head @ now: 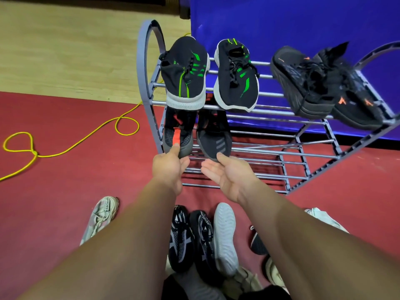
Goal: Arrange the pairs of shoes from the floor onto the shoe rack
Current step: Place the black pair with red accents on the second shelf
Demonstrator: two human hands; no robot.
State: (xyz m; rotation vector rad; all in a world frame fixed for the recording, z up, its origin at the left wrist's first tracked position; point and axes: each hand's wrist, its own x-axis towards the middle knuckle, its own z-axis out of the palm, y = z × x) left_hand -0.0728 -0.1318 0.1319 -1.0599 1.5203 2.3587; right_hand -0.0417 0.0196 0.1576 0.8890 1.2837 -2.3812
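Nearest, loose shoes are lying on the red floor [54,169] between the forearms: a black-and-white pair [190,239], a white-soled shoe [225,237] on its side, and a pale sneaker [101,217] off to the left. A yellow cord [86,139] is trailing across the floor at left.

Beyond them, the left hand [168,169] is pinching the heel of a grey shoe [177,137], thumb on top. The right hand [229,178] is lying palm up with straight fingers, the tips touching the heel of a striped shoe [214,139].

Both shoes are sitting on the shoe rack's [281,152] middle shelf, lengthwise away from the person, heels nearest.

On the top shelf a green-marked pair [186,72] and a black pair [324,83], tipped sideways, are overhanging them. A blue backdrop [303,22] is standing behind.
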